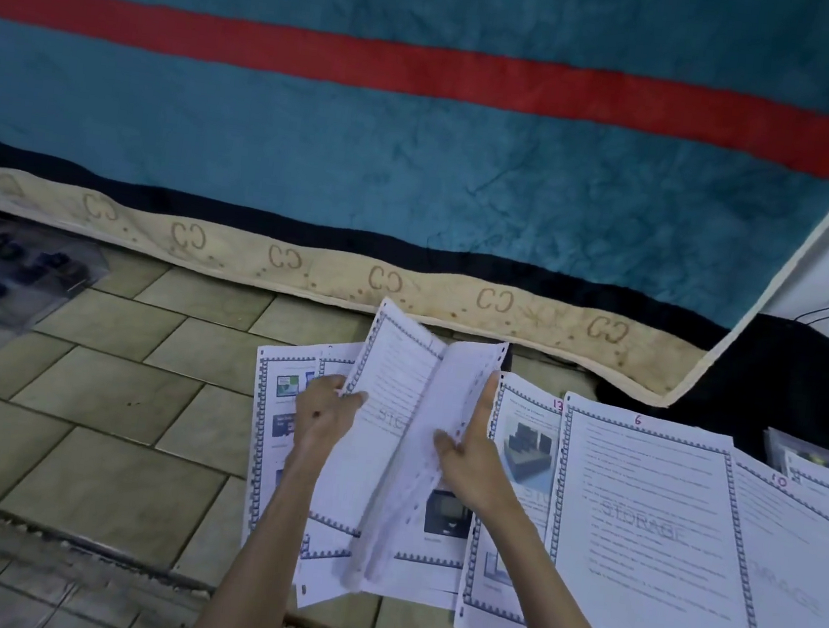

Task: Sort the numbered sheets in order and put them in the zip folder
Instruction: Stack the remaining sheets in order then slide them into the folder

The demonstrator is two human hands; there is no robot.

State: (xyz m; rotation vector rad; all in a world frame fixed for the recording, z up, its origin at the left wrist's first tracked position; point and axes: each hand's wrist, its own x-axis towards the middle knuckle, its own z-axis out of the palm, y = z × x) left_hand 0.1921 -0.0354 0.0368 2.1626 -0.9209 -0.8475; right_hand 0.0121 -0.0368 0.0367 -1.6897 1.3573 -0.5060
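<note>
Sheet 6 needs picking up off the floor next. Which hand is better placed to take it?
Right, probably. The right hand holds the stack of sheets on the side next to sheet 6, which lies just beyond it. The left hand grips the stack's far side and would have to cross over.

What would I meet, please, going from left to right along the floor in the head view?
Clear plastic box of dark items → left hand → bent stack of white punched sheets → right hand → sheet numbered 13 → sheet numbered 6 → sheet numbered 10.
</note>
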